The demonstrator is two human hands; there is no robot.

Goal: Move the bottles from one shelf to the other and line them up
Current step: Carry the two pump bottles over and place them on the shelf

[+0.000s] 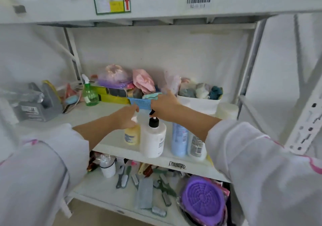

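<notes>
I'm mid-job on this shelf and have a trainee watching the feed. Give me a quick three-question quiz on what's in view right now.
1. True or false: the left hand holds the top of the yellow bottle.
2. Which stands right of the white pump bottle in the front row? A) green spray bottle B) blue bottle C) purple disc
3. Fill in: the right hand reaches to the blue ____ behind the row.

Key:
1. True.
2. B, the blue bottle.
3. Basket; whether the hand grips it cannot be told.
</notes>
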